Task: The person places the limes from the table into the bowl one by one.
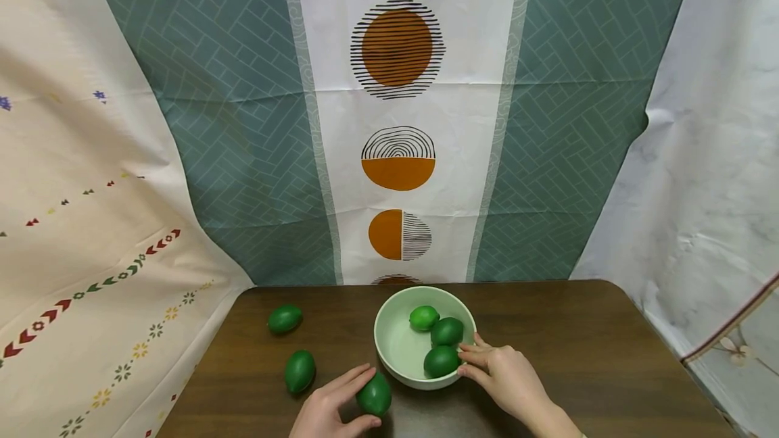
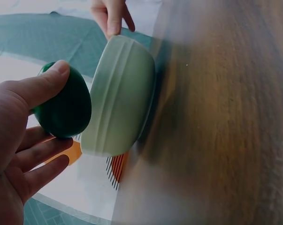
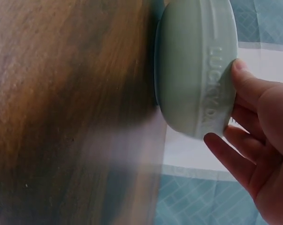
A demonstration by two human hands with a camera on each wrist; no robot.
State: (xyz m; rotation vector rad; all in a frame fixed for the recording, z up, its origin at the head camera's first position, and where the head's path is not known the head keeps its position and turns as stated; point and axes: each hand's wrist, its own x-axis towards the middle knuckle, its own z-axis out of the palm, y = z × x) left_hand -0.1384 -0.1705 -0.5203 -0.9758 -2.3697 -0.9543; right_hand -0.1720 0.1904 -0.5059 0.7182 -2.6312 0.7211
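My left hand (image 1: 337, 401) grips a dark green lime (image 1: 374, 395), thumb on one side and fingers on the other, just off the near left side of a pale green bowl (image 1: 394, 350). In the left wrist view the held lime (image 2: 68, 105) is raised off the table beside the bowl's wall (image 2: 118, 98). At the bowl's right side my right hand (image 1: 508, 374) holds the rim. The right wrist view shows its thumb (image 3: 242, 68) at the rim and fingers along the bowl's side. Inside lie two dark limes (image 1: 441, 361) and a brighter, smaller one (image 1: 424, 318).
Two more dark green limes lie on the brown wooden table left of the bowl, one farther back (image 1: 285, 320) and one nearer (image 1: 300, 371). A patterned cloth (image 1: 402, 107) hangs behind the table's back edge. Other cloths hang at both sides.
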